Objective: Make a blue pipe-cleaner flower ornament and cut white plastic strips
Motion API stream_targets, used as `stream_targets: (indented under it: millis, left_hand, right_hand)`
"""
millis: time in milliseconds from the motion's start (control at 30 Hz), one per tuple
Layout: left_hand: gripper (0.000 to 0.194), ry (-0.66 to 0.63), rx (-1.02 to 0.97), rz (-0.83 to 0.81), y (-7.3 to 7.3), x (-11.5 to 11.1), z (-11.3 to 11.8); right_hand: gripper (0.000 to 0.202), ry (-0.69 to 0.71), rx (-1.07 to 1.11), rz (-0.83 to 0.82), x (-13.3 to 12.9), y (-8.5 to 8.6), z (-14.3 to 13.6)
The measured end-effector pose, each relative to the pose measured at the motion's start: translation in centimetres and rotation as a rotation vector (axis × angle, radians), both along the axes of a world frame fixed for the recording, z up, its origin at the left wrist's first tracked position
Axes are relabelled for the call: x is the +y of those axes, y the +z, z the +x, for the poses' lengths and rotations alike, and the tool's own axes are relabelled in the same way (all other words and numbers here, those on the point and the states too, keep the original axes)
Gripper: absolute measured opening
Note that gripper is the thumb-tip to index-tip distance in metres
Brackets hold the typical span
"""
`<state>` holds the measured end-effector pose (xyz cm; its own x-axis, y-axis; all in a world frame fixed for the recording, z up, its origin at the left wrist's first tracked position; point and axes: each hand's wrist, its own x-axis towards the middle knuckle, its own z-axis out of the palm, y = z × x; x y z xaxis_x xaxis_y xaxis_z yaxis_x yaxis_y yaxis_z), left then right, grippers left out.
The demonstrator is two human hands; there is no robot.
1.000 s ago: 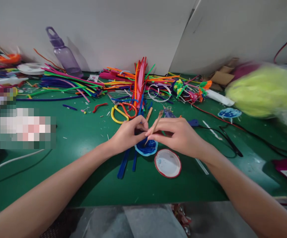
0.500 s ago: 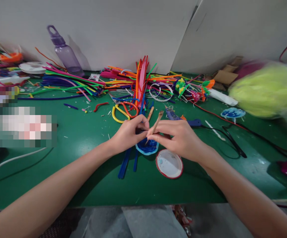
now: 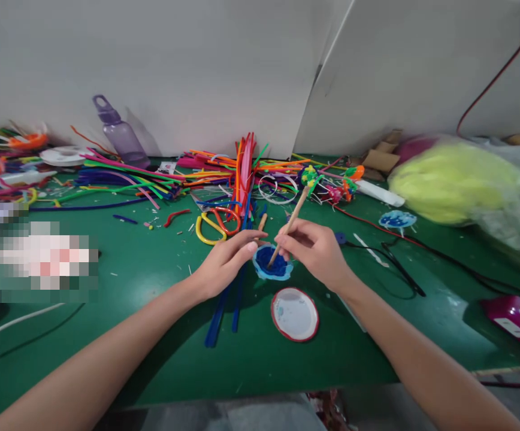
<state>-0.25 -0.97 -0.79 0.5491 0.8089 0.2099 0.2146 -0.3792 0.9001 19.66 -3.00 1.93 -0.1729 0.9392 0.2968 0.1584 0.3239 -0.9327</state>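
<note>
My right hand (image 3: 316, 248) is closed round a slim wooden stick (image 3: 292, 226). The stick's lower tip rests inside a small dark blue fuzzy piece (image 3: 274, 256) with a wavy light blue rim. Beside that piece's left rim is my left hand (image 3: 226, 260), its fingers stretched out and the thumb apart from them. Its fingertips reach behind the far rim; whether they touch it I cannot tell. Blue pipe cleaners (image 3: 217, 317) lie under and beside my left hand. Just in front of the blue piece sits a red-rimmed white lid (image 3: 295, 314).
Scissors (image 3: 210, 228) with yellow and red handles lie beyond my left hand. Bundled colourful pipe cleaners (image 3: 244, 179) and a purple bottle (image 3: 125, 140) stand along the wall. To the right are a light blue piece (image 3: 397, 219), cables, a bag of yellow material (image 3: 453, 182) and a magenta box (image 3: 518, 323).
My hands have moved apart; the left fingers have straightened out of their pinch. The stick now stands more clearly in the blue piece, in my right hand. The view has shifted upward and rightward.
</note>
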Motion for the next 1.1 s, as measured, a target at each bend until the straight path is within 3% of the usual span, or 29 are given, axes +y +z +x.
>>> stream_targets:
  millis: [167,500,767,967,1100]
  left_hand:
    - [0.047,-0.029,0.017,0.055,0.5,0.0,-0.1]
    - [0.046,-0.004,0.079,0.157,0.8,0.1,-0.1]
    - [0.045,0.006,0.130,0.167,0.6,0.2,-0.4]
    - [0.068,-0.010,0.256,0.298,0.1,0.2,-0.4]
    - [0.067,-0.033,0.274,0.342,-0.1,0.2,-0.5]
  right_hand:
    - [0.029,-0.010,0.146,-0.086,0.6,-0.6,0.1]
    - [0.028,-0.020,0.179,-0.143,0.7,-1.0,-0.1]
    - [0.026,-0.091,-0.086,0.154,-0.2,-1.2,-0.3]
    - [0.021,-0.091,-0.316,0.388,-0.4,-1.5,-0.2]
    - [0.025,-0.081,-0.354,0.441,-0.6,-1.3,-0.4]
